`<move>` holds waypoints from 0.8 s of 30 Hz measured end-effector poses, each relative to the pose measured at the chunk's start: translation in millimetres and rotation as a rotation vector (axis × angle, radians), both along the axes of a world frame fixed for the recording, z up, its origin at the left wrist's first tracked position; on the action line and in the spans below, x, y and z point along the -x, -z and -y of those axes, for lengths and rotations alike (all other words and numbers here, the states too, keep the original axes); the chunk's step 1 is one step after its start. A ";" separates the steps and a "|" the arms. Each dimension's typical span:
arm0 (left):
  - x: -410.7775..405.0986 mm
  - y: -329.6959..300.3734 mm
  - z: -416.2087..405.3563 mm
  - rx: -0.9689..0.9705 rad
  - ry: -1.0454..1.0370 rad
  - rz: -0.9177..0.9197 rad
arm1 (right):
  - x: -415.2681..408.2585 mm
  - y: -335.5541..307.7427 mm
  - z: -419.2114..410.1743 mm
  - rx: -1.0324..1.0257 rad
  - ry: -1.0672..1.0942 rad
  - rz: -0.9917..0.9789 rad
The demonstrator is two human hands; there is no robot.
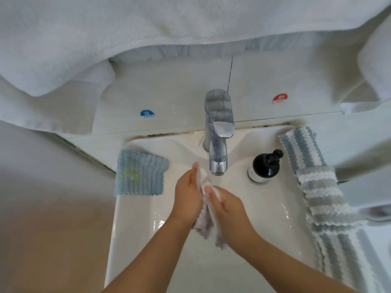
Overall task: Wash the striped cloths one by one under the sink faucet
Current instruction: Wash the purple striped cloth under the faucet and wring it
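Observation:
A wet white and grey striped cloth [206,223] is pressed between my two hands over the white sink basin [135,225], just in front of the chrome faucet [218,132]. My left hand [188,193] grips its left side, fingers pointing up toward the spout. My right hand [226,206] holds its right side, fingers curled round the top. No stream of water is visible from the spout. Striped blue, grey and white cloths [323,197] lie along the sink's right rim.
A blue ribbed cloth with a yellow stain [138,173] lies on the sink's left rim. A black pump bottle [264,166] stands right of the faucet. White towels [88,39] hang above. Cold [147,113] and hot [279,98] stickers mark the wall.

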State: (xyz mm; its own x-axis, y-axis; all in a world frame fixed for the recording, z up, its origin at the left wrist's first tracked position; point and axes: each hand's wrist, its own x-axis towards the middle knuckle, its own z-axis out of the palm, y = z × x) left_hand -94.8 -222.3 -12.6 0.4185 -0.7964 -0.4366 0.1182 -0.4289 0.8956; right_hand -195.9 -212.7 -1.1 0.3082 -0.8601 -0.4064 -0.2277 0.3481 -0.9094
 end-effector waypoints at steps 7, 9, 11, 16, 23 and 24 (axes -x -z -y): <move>-24.9 -13.4 -18.1 -0.006 0.251 -0.004 | 27.8 4.6 25.7 -0.116 0.171 0.036; -32.0 -13.2 -22.2 0.001 0.311 -0.053 | 33.0 5.1 31.5 -0.127 0.142 -0.009; -36.0 -13.3 -24.2 0.007 0.346 -0.162 | 36.0 3.9 37.3 -0.153 0.122 -0.068; -48.2 -9.6 -29.5 0.000 0.455 -0.225 | 41.3 0.2 49.6 -0.137 0.072 -0.145; -49.6 -14.5 -33.3 0.041 0.637 -0.246 | 41.9 -7.3 49.5 -0.010 -0.006 -0.232; -50.2 -13.9 -34.1 0.051 0.632 -0.256 | 42.1 -9.7 48.1 0.009 -0.015 -0.219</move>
